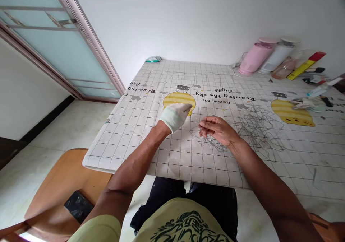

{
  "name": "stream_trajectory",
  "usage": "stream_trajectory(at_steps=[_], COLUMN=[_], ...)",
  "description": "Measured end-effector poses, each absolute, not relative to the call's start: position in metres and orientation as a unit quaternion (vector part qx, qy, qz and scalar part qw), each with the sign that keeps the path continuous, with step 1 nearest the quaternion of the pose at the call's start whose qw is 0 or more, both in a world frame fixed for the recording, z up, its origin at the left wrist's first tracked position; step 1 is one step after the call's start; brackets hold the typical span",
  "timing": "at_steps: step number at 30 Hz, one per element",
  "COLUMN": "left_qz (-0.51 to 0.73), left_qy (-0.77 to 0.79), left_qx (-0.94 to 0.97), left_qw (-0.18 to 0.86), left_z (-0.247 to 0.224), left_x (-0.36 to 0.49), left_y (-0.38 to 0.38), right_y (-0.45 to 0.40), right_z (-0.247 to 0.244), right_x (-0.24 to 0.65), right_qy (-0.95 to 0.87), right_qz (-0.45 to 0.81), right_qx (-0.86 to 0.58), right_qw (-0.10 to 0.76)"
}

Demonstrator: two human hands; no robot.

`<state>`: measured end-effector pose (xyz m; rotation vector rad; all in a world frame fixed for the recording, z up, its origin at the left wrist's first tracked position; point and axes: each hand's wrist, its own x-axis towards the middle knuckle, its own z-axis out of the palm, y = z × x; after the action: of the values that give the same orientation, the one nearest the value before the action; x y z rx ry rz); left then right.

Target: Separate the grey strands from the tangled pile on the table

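**Left hand**: white knit glove on, held over the yellow striped moon print, reaching toward the right hand.
**Left fingers**: pressed together at the tips; any hold on a strand too fine to tell.
**Right hand**: bare, raised just above the table, curled.
**Right fingers**: bunched together, thumb close against them; a hold on a strand likewise impossible to confirm.
**Tangle of thin dark strands**: spread loosely across the grid-printed tablecloth, right of the hands, with a smaller clump just beneath the right hand.
**Progress**: main mass loose and knotted, no sorted bundle or separated pile in view; only the small clump lying apart.
**Rest**: pink canister, white canister, crumpled cloth, all at the far right; frosted sliding door and wooden chair to the left.
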<state>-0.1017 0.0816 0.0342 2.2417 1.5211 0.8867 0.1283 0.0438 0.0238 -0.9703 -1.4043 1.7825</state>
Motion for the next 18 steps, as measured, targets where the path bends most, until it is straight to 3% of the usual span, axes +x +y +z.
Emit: stream_trajectory(at_steps=[4,12,18], left_qz=[0.278,0.271,0.241], left_qy=[0.538,0.528,0.518], left_qx=[0.790,0.793,0.813], left_qw=[0.098,0.136,0.114], left_z=[0.034,0.033,0.034], left_x=[-0.099,-0.096,-0.097], left_y=[0.081,0.081,0.078], right_y=[0.042,0.033,0.034], right_z=[0.031,0.020,0.016], right_x=[0.133,0.123,0.122], right_qy=[-0.583,-0.679,-0.665], right_qz=[0.659,0.477,0.466], right_qx=[-0.362,-0.463,-0.495], right_qw=[0.310,0.311,0.311])
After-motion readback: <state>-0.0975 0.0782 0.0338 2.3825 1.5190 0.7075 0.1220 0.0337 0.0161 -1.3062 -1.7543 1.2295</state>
